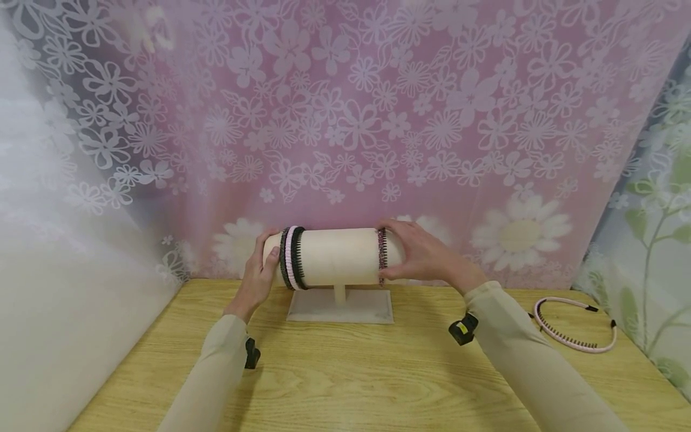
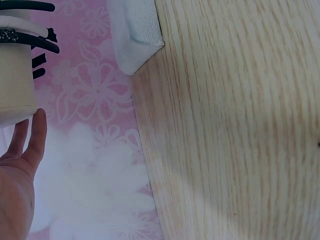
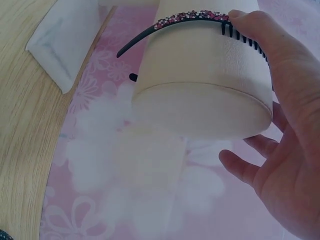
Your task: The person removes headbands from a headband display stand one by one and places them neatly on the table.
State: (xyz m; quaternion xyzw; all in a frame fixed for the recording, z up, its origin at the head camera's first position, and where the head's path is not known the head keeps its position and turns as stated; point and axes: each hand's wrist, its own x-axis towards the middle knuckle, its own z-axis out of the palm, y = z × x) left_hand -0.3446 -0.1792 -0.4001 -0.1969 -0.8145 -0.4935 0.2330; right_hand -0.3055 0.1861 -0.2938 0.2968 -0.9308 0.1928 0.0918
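A cream headband stand (image 1: 340, 257), a horizontal padded roll on a post and flat base, stands at the back of the table. My left hand (image 1: 256, 282) grips its left end, thumb in front and fingers over the top. Beside that hand, a dark sparkly headband (image 1: 284, 259), a pale pink one (image 1: 292, 258) and a black toothed one (image 1: 299, 258) sit around the roll. At the right end my right hand (image 1: 423, 252) pinches a headband with pink and white beads (image 3: 192, 16), its thumb on the beaded band; the band lies over the roll, teeth inward.
A pink toothed headband (image 1: 580, 345) lies on the wooden table (image 1: 345, 378) at the right. The stand's pale base (image 1: 345, 307) is near the table's back edge. Behind hangs a pink flowered curtain (image 1: 356, 120); a white wall (image 1: 65, 288) borders the left side.
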